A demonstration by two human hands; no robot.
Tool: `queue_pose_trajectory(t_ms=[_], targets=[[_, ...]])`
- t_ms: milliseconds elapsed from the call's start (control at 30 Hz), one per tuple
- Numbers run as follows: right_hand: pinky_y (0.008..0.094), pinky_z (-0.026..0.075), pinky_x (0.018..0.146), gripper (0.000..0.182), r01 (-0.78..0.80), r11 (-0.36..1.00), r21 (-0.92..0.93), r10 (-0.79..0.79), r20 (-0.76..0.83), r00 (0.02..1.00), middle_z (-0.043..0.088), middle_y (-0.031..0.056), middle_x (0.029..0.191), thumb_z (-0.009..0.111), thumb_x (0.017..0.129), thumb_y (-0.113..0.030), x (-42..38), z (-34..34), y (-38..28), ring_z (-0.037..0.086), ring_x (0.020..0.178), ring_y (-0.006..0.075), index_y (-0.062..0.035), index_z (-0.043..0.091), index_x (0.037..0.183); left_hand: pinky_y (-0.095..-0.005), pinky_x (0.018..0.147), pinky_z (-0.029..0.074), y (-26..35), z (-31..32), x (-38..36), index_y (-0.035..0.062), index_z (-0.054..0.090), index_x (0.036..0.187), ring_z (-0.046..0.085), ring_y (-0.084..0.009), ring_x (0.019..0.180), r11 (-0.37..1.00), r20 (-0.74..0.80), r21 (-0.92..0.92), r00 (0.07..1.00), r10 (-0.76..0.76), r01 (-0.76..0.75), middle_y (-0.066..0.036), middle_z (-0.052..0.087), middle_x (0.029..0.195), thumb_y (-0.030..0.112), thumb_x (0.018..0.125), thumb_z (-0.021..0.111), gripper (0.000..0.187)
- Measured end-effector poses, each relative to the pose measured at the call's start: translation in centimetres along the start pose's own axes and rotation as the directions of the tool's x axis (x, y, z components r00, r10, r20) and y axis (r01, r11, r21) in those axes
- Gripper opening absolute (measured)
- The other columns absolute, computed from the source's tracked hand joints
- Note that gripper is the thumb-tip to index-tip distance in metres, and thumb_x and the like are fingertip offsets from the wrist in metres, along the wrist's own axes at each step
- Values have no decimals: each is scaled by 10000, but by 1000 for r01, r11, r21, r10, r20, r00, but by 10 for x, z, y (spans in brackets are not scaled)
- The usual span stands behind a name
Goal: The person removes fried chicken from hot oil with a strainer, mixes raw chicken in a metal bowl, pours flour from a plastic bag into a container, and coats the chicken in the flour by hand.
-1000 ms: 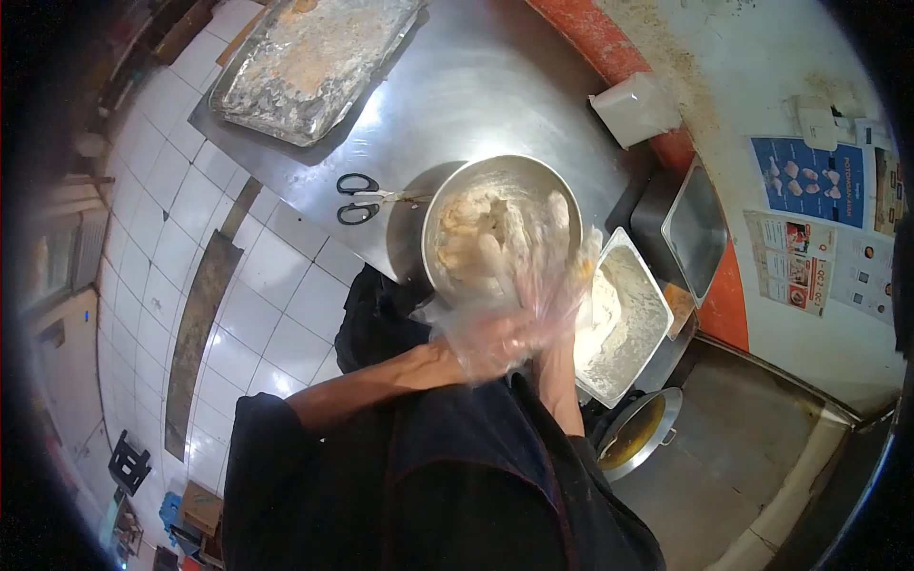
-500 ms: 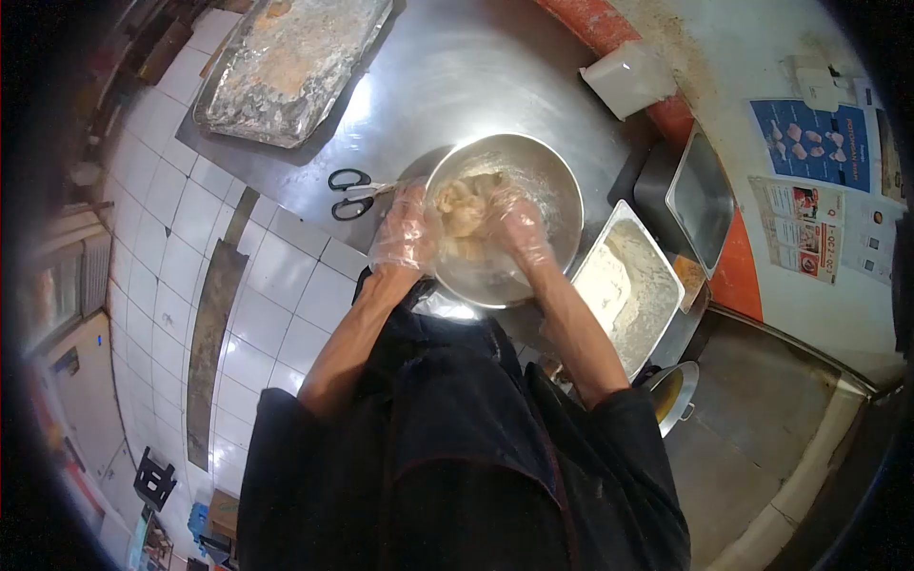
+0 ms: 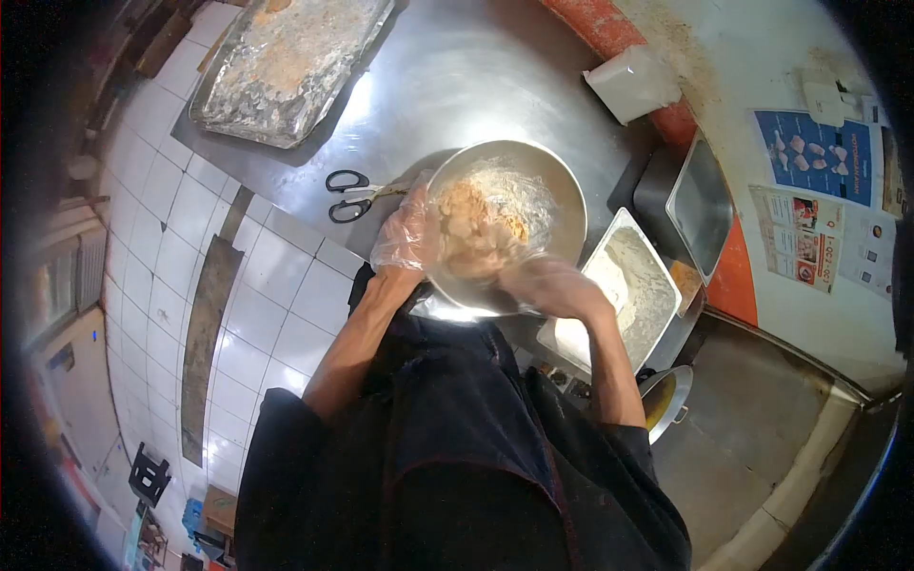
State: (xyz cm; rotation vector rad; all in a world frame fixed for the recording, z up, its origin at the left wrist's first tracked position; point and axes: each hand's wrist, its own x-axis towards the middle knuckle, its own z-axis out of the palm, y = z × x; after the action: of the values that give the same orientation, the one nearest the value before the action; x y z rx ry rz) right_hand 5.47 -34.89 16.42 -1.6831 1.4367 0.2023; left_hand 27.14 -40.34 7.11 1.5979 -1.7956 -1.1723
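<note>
A round metal mixing bowl [image 3: 568, 200] stands at the front edge of the steel table, with floury, lumpy food pieces [image 3: 466, 214] inside. Their exact kind is blurred. My left hand [image 3: 405, 231], in a clear plastic glove, is closed on the bowl's left rim; some of its fingers are hidden. Over the lower right part of the bowl is my right hand [image 3: 543, 283], smeared by motion, so its fingers cannot be made out. Black-handled scissors [image 3: 349, 197] lie just left of my left hand.
A foil-lined, flour-dusted tray [image 3: 286, 71] sits at the table's back left. Right of the bowl are a pan of flour [image 3: 647, 285], a deep metal container [image 3: 700, 205] and a pan with a handle [image 3: 666, 400]. A white box [image 3: 631, 84] stands by the wall.
My right hand has moved from inside the bowl down and right to near its rim. The food in the bowl has shifted and blurs. My left hand stays at the left rim.
</note>
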Motion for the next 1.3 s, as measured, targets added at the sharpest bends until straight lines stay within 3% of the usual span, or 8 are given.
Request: queue_pose_trajectory(t_ms=[233, 467, 667, 833, 933, 1067, 1167, 1300], targets=[[430, 498, 798, 342, -311, 948, 72, 318, -137, 938, 599, 163, 657, 603, 804, -342, 77, -26, -28, 614, 686, 226, -29, 592, 665, -457, 932, 459, -11, 1, 13, 59, 483, 1343, 580, -427, 1084, 994, 78, -109, 997, 15, -7, -270, 598, 1182, 288, 939, 495, 464], [428, 470, 856, 495, 121, 927, -356, -2, 316, 949, 605, 182, 704, 426, 872, -409, 58, -23, -15, 602, 760, 253, 22, 608, 712, -489, 894, 465, -3, -2, 4, 43, 541, 1288, 610, -417, 986, 978, -84, 178, 992, -97, 110, -271, 629, 1070, 302, 930, 521, 442], [405, 485, 907, 654, -406, 913, 42, 406, -194, 893, 670, 190, 985, 565, 830, -614, 60, -22, -6, 653, 925, 301, 3, 629, 1039, -460, 676, 506, -12, 8, 6, 48, 554, 1257, 635, -392, 726, 995, -53, -79, 997, 54, -58, -212, 648, 804, 239, 915, 560, 391], [394, 372, 1070, 794, -69, 996, 56, 69, 5, 998, 501, 179, 1377, 321, 879, -731, 56, -3, 24, 469, 1280, 311, -124, 536, 1343, -479, 734, 522, -28, 17, 9, 29, 570, 1208, 643, -442, 834, 985, -111, -154, 992, 56, -73, -250, 659, 967, 145, 882, 584, 347], [384, 344, 1099, 586, -375, 911, 173, 319, 283, 905, 405, 145, 1468, 455, 948, -525, 8, -68, -19, 466, 1286, 286, -140, 487, 1388, -371, 760, 530, -19, -6, 10, 49, 585, 1193, 661, -300, 866, 927, -303, 262, 888, 344, -270, -174, 662, 1019, 227, 882, 636, 361], [394, 418, 1039, 608, -257, 926, 277, 262, 21, 965, 407, 177, 1456, 478, 957, -484, -31, -31, 3, 533, 1216, 303, -101, 422, 1426, -344, 804, 538, 34, -44, -13, 32, 614, 1111, 658, -252, 947, 946, -359, -13, 884, 299, -324, -147, 655, 1074, 263, 776, 776, 438], [417, 492, 946, 654, 162, 269, 949, 353, -253, 901, 450, 184, 1373, 453, 990, -427, -35, 27, 5, 581, 1109, 335, -49, 240, 1480, -369, 772, 546, 35, -18, -45, 24, 621, 1075, 655, -270, 906, 798, -112, -55, 798, 593, -600, -141, 654, 1041, 269, 737, 807, 458], [442, 492, 942, 554, 359, -174, 917, 545, -214, 811, 446, 156, 1376, 470, 994, -379, -14, 53, -32, 555, 1099, 309, -70, 333, 1433, -369, 685, 550, 79, -1, -66, 46, 648, 1034, 660, -267, 826, 802, 251, -101, 765, 593, -589, -94, 647, 919, 216, 755, 743, 340]])
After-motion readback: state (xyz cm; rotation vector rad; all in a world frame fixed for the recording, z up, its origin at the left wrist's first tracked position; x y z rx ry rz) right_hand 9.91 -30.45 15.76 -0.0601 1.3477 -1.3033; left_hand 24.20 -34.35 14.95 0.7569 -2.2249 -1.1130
